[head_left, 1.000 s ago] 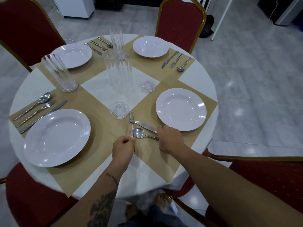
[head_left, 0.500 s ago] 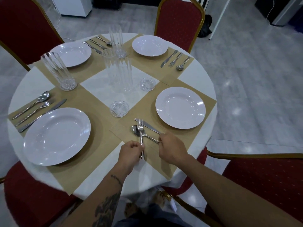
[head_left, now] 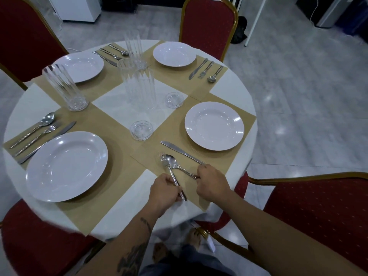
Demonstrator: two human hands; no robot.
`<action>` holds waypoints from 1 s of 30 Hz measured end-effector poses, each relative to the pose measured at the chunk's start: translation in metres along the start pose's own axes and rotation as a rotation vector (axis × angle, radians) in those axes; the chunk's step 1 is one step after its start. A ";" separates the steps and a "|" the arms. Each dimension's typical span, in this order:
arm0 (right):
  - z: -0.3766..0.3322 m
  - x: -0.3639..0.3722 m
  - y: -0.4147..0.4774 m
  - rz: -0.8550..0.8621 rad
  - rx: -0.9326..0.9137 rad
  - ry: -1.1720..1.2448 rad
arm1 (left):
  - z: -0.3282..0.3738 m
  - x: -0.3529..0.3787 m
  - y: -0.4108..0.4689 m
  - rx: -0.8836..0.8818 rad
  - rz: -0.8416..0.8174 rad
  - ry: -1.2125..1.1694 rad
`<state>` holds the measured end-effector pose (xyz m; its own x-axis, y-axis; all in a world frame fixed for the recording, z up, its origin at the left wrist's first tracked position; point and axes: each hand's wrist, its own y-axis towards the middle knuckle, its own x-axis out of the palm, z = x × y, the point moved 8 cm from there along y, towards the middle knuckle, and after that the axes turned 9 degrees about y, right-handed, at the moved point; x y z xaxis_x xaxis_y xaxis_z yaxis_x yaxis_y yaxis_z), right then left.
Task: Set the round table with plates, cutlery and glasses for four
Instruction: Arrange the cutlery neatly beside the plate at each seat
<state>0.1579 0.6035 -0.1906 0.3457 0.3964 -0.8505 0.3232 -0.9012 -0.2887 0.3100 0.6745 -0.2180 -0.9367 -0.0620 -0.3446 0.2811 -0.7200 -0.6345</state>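
Note:
A round white table (head_left: 233, 84) carries tan placemats, each with a white plate. At the near right setting, my left hand (head_left: 164, 193) grips the handle of a fork (head_left: 171, 174) whose tines lie over the bowl of a spoon (head_left: 172, 161). My right hand (head_left: 212, 182) pinches the spoon's handle end. A knife (head_left: 180, 151) lies apart between the spoon and the near right plate (head_left: 214, 125). Two tall ribbed glasses (head_left: 139, 86) stand at the centre, a third glass (head_left: 64, 87) stands at the left, and a fourth glass (head_left: 133, 45) stands farther back.
Three other plates (head_left: 66, 165) (head_left: 79, 66) (head_left: 174, 53) each have a knife, fork and spoon beside them. Two small glass coasters (head_left: 141, 130) (head_left: 173, 100) lie near the centre. Red gold-framed chairs (head_left: 318, 206) (head_left: 209, 22) ring the table.
My left hand has carried the fork rightward and down, so it now crosses the spoon. The spoon has shifted nearer the table's edge in my right hand. The knife lies free.

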 end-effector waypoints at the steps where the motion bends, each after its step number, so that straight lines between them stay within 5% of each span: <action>1: -0.001 0.002 -0.004 -0.017 -0.004 -0.012 | 0.001 -0.001 0.000 0.018 0.007 0.010; 9: 0.005 0.015 -0.024 -0.055 0.087 0.086 | 0.012 -0.002 0.004 0.074 0.049 0.066; 13: 0.020 -0.003 -0.013 0.059 0.255 0.446 | 0.013 0.009 0.003 0.042 0.018 0.028; 18: 0.011 -0.005 -0.003 -0.072 0.375 0.922 | 0.020 0.026 -0.002 0.066 -0.042 -0.001; 30: 0.012 -0.004 0.016 -0.195 0.363 0.807 | 0.034 0.026 -0.009 0.227 0.020 0.187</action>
<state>0.1514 0.5858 -0.1968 0.8705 0.4268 -0.2450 0.1903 -0.7511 -0.6321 0.2759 0.6560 -0.1981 -0.8708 0.0349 -0.4903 0.2258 -0.8576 -0.4621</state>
